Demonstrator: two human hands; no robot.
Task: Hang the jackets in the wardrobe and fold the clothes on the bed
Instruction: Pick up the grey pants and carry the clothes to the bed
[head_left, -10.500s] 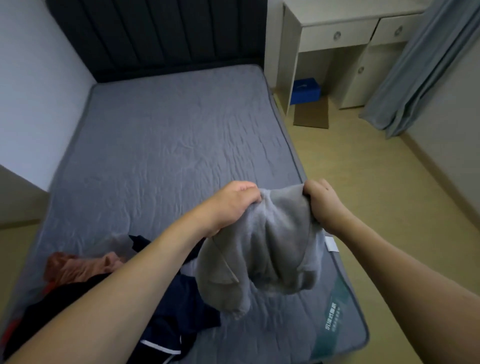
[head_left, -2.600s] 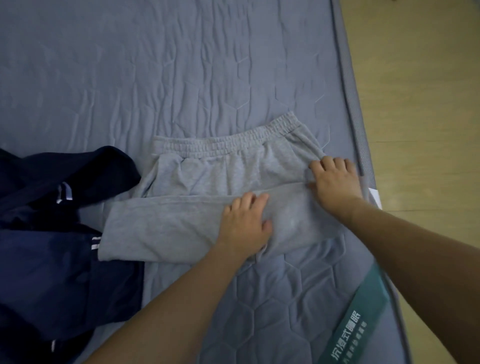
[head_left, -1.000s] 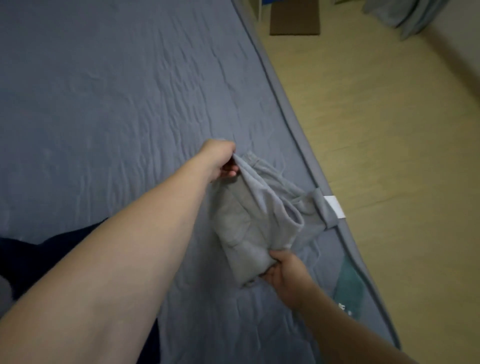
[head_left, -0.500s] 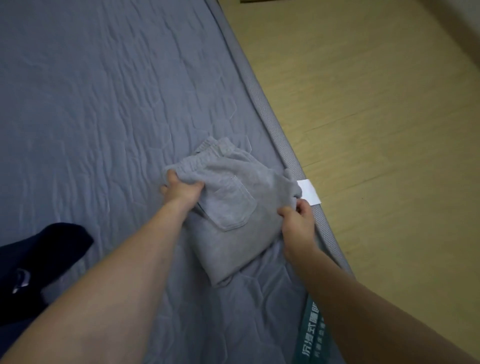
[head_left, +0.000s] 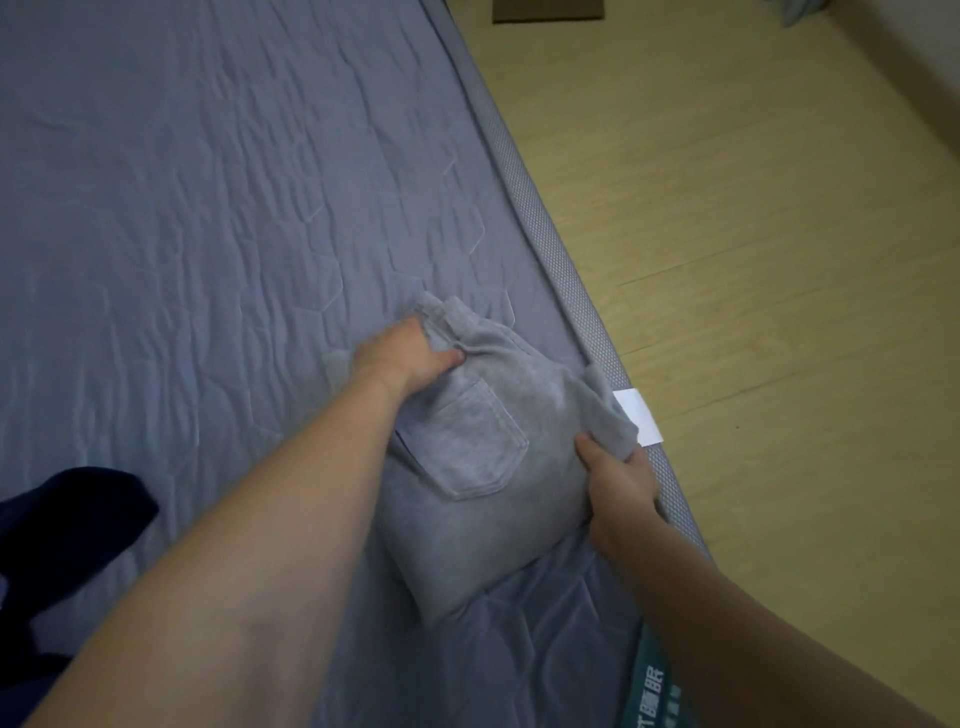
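There is one green label (head_left: 655, 691) on the bed (head_left: 208, 208), at its near right edge. It has white writing on it. The writing is partly cut off and partly hidden by the right arm, so I cannot read it. One white tag (head_left: 638, 417) sticks out at the right edge of the bed, just past the folded shorts. It looks blank.

One pair of grey shorts (head_left: 483, 467) lies on the bed, folded into a small bundle. It sits close to the right edge. One back pocket (head_left: 470, 441) shows on top. The stretchy waistband (head_left: 451, 317) pokes out at the far end of the bundle.

Two bare hands are on the shorts. The left hand (head_left: 402, 358) is at the far left part of the bundle, near the waistband. Its thumb lies on top of the cloth and its fingers curl down into the fold, so it holds the cloth. The right hand (head_left: 621, 488) is at the right side of the bundle, next to the bed edge. Its thumb and fingers pinch a loose flap of the grey cloth.

One dark blue piece of clothing (head_left: 67, 525) lies at the near left part of the bed, well apart from the shorts. Only part of it shows.

The floor (head_left: 779, 260) beside the bed is pale wood. One brown flat thing (head_left: 548, 10) lies on the floor at the far end, and it is cut off.
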